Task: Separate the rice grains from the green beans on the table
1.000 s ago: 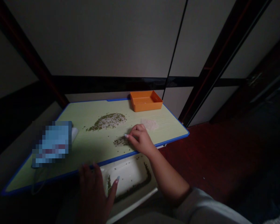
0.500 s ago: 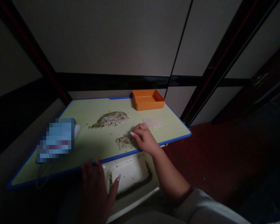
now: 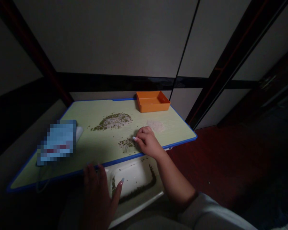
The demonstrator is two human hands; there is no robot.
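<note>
My right hand (image 3: 147, 142) is over the front part of the yellow-green table (image 3: 86, 153), its fingers curled together. What they pinch, if anything, is hidden. Beside its fingertips lies a small scatter of green beans (image 3: 126, 142). Farther back is a larger pile of green beans mixed with pale grains (image 3: 116, 121). A patch of white grains (image 3: 156, 125) lies just beyond the right hand. My left hand (image 3: 99, 191) is in shadow at the front edge, fingers apart, fingertips by the table's blue rim and thumb over a white tray (image 3: 134, 177) with green beans along its inner edges.
An orange open box (image 3: 153, 106) stands at the back right of the table. A blurred-out blue and white package (image 3: 59, 140) with a cord lies on the left. Behind the table rise pale cabinet panels (image 3: 122, 38); dark red floor (image 3: 194, 159) shows at the right.
My right hand has shifted very slightly left at the small bean scatter. A few beans there lie a little differently. My left hand stays in place.
</note>
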